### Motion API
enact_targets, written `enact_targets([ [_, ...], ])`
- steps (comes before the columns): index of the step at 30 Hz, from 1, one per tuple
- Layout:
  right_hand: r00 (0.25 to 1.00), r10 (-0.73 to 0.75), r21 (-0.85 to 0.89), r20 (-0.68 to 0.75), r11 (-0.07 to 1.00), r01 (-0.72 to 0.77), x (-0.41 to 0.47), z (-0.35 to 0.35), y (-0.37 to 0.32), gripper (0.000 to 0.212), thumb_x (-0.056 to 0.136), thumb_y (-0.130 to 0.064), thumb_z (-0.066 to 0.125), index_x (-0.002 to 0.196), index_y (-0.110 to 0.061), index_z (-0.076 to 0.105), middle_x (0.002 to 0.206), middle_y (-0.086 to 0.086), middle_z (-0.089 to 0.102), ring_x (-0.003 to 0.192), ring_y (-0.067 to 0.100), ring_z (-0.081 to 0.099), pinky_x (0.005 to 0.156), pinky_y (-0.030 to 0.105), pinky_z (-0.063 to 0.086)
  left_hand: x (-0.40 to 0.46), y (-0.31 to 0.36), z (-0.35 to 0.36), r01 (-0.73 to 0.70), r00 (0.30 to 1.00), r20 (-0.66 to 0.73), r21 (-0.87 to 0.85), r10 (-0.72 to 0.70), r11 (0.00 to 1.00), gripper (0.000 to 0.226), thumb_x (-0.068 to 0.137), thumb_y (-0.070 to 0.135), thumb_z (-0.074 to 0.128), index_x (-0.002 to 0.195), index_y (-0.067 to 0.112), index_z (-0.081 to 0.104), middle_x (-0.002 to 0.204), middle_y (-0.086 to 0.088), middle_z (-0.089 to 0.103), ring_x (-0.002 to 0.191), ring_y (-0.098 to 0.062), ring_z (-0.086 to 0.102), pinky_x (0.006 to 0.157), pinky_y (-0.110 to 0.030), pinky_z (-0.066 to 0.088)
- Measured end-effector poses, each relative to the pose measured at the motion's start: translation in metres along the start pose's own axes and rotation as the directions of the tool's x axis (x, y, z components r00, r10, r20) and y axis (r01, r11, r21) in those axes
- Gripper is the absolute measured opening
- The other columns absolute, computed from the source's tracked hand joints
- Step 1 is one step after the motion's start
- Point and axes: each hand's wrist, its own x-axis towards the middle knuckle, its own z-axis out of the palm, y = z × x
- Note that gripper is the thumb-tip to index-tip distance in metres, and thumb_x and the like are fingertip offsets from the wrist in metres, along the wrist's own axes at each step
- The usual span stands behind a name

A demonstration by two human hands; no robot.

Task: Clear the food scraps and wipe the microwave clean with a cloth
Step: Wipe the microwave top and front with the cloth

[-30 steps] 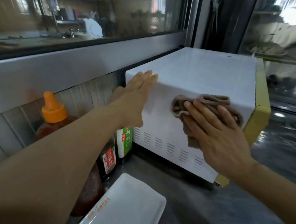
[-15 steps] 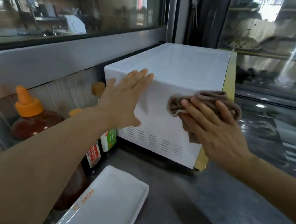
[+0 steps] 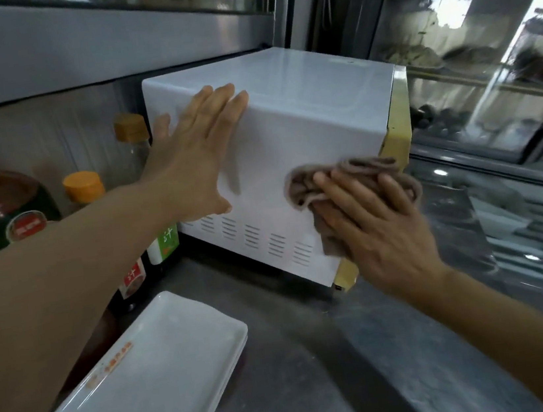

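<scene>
Microwave (image 3: 304, 125) centre frame: left hand (image 3: 194, 157) spread flat on its side (fingers straight), right hand (image 3: 379, 226) presses brown cloth (image 3: 355, 174) w/ straight fingers, lower right.

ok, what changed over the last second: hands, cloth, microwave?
The right hand slid the brown cloth down the microwave's white side panel, from near the top edge to about mid-height, toward the yellow front. Nothing was taken hold of or let go. The left hand stays flat on the rear upper corner, bracing; the white tray and sauce bottles have not moved.
</scene>
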Motion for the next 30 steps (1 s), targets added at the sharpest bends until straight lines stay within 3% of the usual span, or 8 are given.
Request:
enact_targets([
  [5, 0.985, 0.138, -0.030, -0.101, 0.990, -0.141, 0.003, 0.013, -0.008, 0.056, 0.090, -0.023, 0.049, 0.145, -0.016, 0.036, 0.154, 0.004, 0.025, 0.145, 0.022, 0.013, 0.115, 0.046, -0.001, 0.000, -0.001, 0.001, -0.017, 1.000, -0.024, 0.003, 0.018, 1.000, 0.140, 0.048, 0.033, 0.090, 0.146, 0.032, -0.011, 0.156, 0.011, -0.008, 0.145, -0.015, -0.007, 0.109, -0.061, 0.010],
  [9, 0.968, -0.178, -0.060, 0.179, 0.980, 0.191, -0.050, 0.029, -0.035, 0.060, 0.082, -0.020, 0.039, 0.142, -0.017, 0.035, 0.151, 0.003, 0.027, 0.146, 0.024, -0.007, 0.115, 0.044, -0.004, 0.000, -0.003, -0.003, -0.030, 1.000, -0.007, 0.038, 0.030, 0.999, 0.136, 0.053, 0.030, 0.088, 0.147, 0.030, -0.010, 0.157, 0.009, -0.007, 0.145, -0.016, -0.005, 0.110, -0.059, 0.011],
  [11, 0.931, -0.259, -0.042, 0.257, 0.959, 0.279, -0.057, 0.026, -0.034, 0.060, 0.079, -0.024, 0.046, 0.139, -0.019, 0.041, 0.150, 0.003, 0.027, 0.145, 0.024, 0.007, 0.116, 0.042, -0.002, 0.001, -0.006, -0.011, -0.058, 0.998, 0.019, 0.071, 0.056, 0.996, 0.131, 0.058, 0.026, 0.085, 0.148, 0.030, -0.010, 0.158, 0.008, -0.005, 0.146, -0.016, -0.003, 0.111, -0.057, 0.011],
  [14, 0.958, -0.145, 0.050, 0.249, 0.989, 0.137, -0.041, 0.017, -0.032, 0.057, 0.083, -0.021, 0.028, 0.138, -0.013, 0.045, 0.149, 0.006, 0.031, 0.143, 0.022, 0.021, 0.117, 0.042, 0.000, 0.002, -0.016, -0.025, -0.113, 0.993, 0.044, 0.173, 0.107, 0.978, 0.122, 0.065, 0.016, 0.080, 0.148, 0.029, -0.009, 0.158, 0.007, -0.004, 0.145, -0.017, 0.003, 0.111, -0.057, 0.010],
  [19, 0.933, -0.190, 0.056, 0.305, 0.982, 0.181, 0.012, 0.034, -0.064, 0.059, 0.094, -0.021, 0.024, 0.149, -0.016, 0.002, 0.155, 0.002, -0.015, 0.138, 0.024, -0.025, 0.107, 0.044, -0.030, 0.006, -0.046, -0.037, 0.029, 0.980, 0.182, 0.248, -0.076, 0.968, 0.122, 0.068, 0.011, 0.075, 0.146, 0.032, -0.017, 0.158, 0.005, -0.013, 0.146, -0.016, -0.004, 0.113, -0.055, 0.000],
  [22, 0.894, -0.259, 0.094, 0.365, 0.966, 0.241, 0.042, 0.049, -0.091, 0.062, 0.097, -0.026, 0.028, 0.150, -0.014, -0.003, 0.153, 0.004, -0.026, 0.125, 0.027, -0.042, 0.095, 0.046, -0.040, 0.003, -0.050, -0.034, 0.032, 0.975, 0.207, 0.209, -0.076, 0.977, 0.123, 0.068, 0.012, 0.076, 0.146, 0.033, -0.017, 0.158, 0.004, -0.012, 0.146, -0.016, -0.001, 0.113, -0.056, -0.002],
  [26, 0.899, -0.255, 0.068, 0.357, 0.967, 0.247, 0.018, 0.050, -0.080, 0.061, 0.094, -0.024, 0.031, 0.151, -0.015, 0.009, 0.157, 0.006, -0.013, 0.134, 0.028, -0.031, 0.102, 0.043, -0.036, 0.001, -0.050, -0.031, 0.030, 0.978, 0.199, 0.164, -0.063, 0.986, 0.129, 0.065, 0.017, 0.079, 0.145, 0.034, -0.020, 0.158, 0.005, -0.015, 0.146, -0.015, 0.000, 0.112, -0.057, -0.001],
  [30, 0.939, -0.192, 0.139, 0.285, 0.978, 0.158, -0.006, 0.039, -0.064, 0.057, 0.081, -0.018, 0.031, 0.136, -0.013, 0.047, 0.149, 0.006, 0.031, 0.143, 0.022, 0.017, 0.118, 0.041, -0.007, -0.001, -0.051, -0.027, 0.027, 0.981, 0.187, 0.125, -0.050, 0.992, 0.138, 0.058, 0.022, 0.084, 0.143, 0.036, -0.024, 0.156, 0.006, -0.020, 0.146, -0.015, -0.004, 0.112, -0.057, 0.001],
])
